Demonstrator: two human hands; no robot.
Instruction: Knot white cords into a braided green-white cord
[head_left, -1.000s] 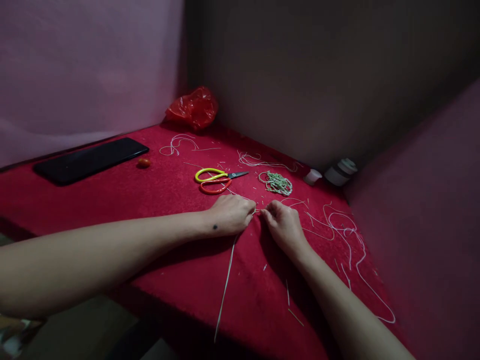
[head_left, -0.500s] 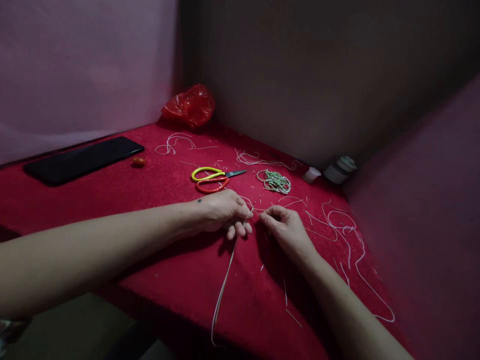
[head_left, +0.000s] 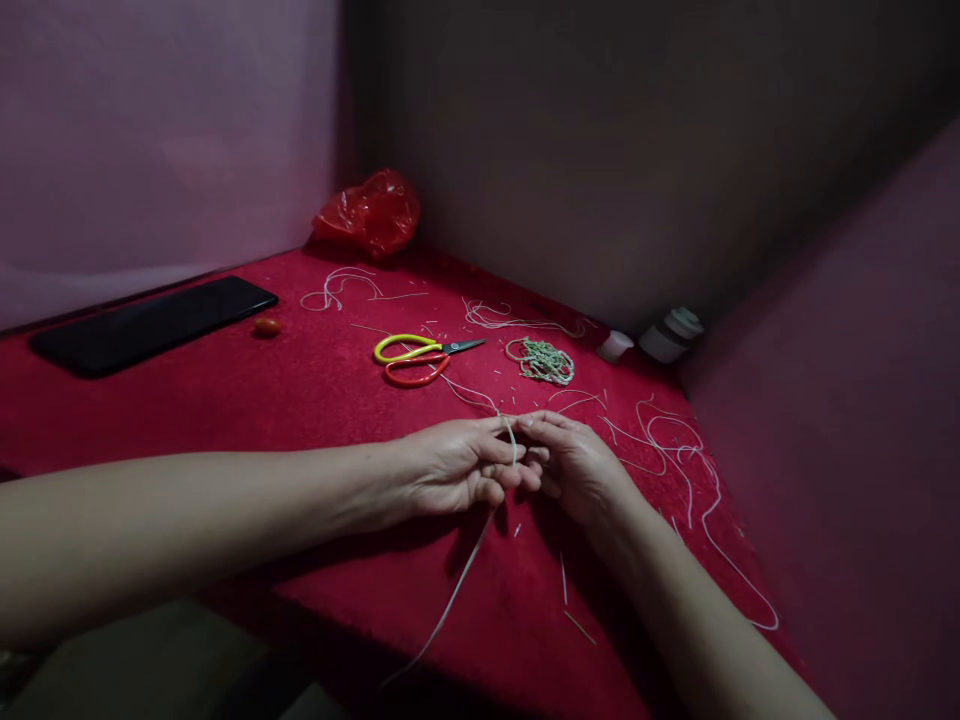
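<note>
Thin pale cord (head_left: 466, 570) runs from my left hand (head_left: 469, 462) down past the front edge of the red table. More of it loops over that hand's fingers and trails up toward the scissors. The left fingers are closed on the cord, palm partly turned up. My right hand (head_left: 574, 455) touches the left fingertips, thumb and fingers pinched on the cord where the hands meet; the exact grip is partly hidden. Beyond the hands lie scissors (head_left: 431, 360) with one yellow and one red handle, beside a bundle of green and white braided cord (head_left: 546, 360).
Loose cords (head_left: 686, 450) lie at the right, and more cords (head_left: 517, 318) at the back. A black phone (head_left: 154, 325), a small reddish-brown oval object (head_left: 267, 327), a red plastic bag (head_left: 367, 215), a small white cup (head_left: 615, 346) and a capped container (head_left: 671, 335) line the walls.
My hands have come together; they were apart with cord stretched between them. The left hand has turned its palm upward, and cord now loops over its fingers. The view has shifted slightly.
</note>
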